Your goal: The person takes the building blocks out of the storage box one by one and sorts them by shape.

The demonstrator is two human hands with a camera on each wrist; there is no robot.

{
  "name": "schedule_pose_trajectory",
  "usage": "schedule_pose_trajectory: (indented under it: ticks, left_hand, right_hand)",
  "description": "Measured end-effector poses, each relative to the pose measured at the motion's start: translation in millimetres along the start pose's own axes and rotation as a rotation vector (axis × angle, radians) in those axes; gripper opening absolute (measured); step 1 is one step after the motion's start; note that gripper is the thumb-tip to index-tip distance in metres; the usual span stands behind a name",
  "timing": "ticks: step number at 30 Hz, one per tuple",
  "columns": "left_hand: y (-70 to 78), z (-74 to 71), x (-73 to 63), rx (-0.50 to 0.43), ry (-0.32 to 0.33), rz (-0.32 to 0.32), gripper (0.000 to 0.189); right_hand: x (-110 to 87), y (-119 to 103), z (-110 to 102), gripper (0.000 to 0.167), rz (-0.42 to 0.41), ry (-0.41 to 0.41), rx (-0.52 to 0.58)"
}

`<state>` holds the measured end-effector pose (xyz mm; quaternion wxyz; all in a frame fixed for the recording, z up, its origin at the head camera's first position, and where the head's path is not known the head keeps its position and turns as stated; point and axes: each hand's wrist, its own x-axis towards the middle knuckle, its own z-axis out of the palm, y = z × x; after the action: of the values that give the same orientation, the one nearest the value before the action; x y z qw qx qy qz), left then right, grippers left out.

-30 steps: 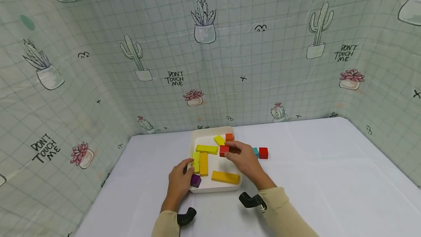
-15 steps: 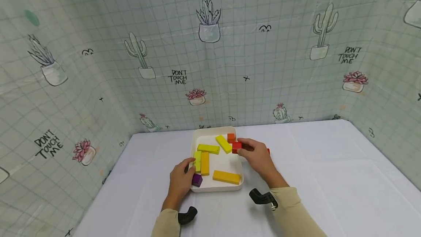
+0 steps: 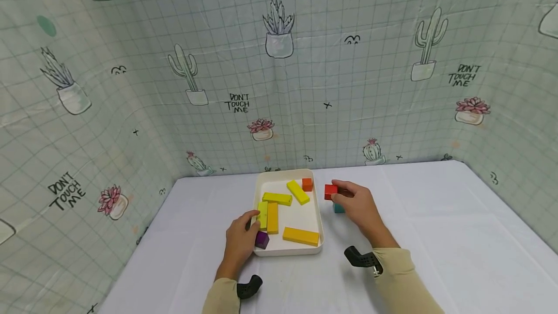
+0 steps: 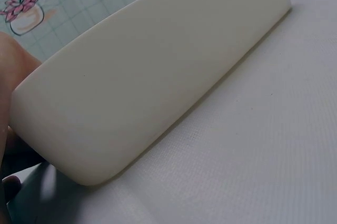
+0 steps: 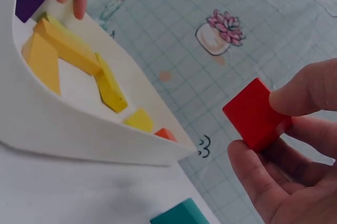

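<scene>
My right hand (image 3: 358, 206) pinches a red cube (image 3: 330, 192) between thumb and fingers. It holds the cube above the table, just outside the right side of a white tray (image 3: 289, 252). In the right wrist view the red cube (image 5: 255, 113) is tilted, apart from everything but the hand. Below it a teal block (image 3: 339, 208) sits on the table, partly covered by the hand. My left hand (image 3: 239, 237) grips the left wall of the tray, fingers over the rim. Close to its thumb lies a purple cube (image 3: 262, 240) inside the tray.
Inside the tray are several yellow blocks, among them a long one (image 3: 301, 236) at the front and one (image 3: 298, 192) at the back. An orange cube (image 3: 307, 184) sits in the back right corner. A cactus-print cloth (image 3: 305, 71) hangs behind the white table (image 3: 436, 236).
My right hand has carried the red cube rightward, from over the tray to outside it. A second red cube on the table is now hidden. The left hand stays on the tray.
</scene>
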<state>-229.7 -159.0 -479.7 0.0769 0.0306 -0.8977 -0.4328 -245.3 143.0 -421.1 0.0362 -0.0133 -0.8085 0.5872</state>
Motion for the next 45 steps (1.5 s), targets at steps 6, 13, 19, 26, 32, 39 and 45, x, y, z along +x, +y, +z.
schedule_pose_trajectory:
  ticks: [6,13,19,26,32,39,45]
  left_hand:
    - [0.3,-0.6,0.0,0.001,0.002,0.003,0.032]
    - [1.7,-0.1,-0.3,-0.009,0.009,0.001,0.033]
    - [3.2,1.2,2.7,-0.001,0.020,-0.006,0.033]
    - [4.1,2.7,4.4,0.001,0.021,-0.028,0.034]
    - [2.8,2.4,3.9,0.004,0.017,-0.035,0.034]
    - [-0.7,1.0,1.0,0.010,0.014,-0.008,0.033]
    - [-1.3,1.3,-0.6,0.014,0.017,0.003,0.033]
  right_hand:
    - [0.5,6.5,-11.6,0.047,0.008,0.004,-0.027]
    - [3.8,12.0,-25.6,0.046,-0.017,0.021,-0.020]
    - [7.2,19.9,-41.8,0.047,0.012,0.017,-0.037]
    - [11.6,31.6,-58.6,0.049,0.051,0.014,-0.041]
    - [11.4,43.4,-67.3,0.049,0.104,0.024,-0.045]
    - [10.0,55.5,-68.8,0.049,0.140,0.020,-0.066]
    - [6.1,59.0,-67.0,0.049,0.151,-0.008,-0.136]
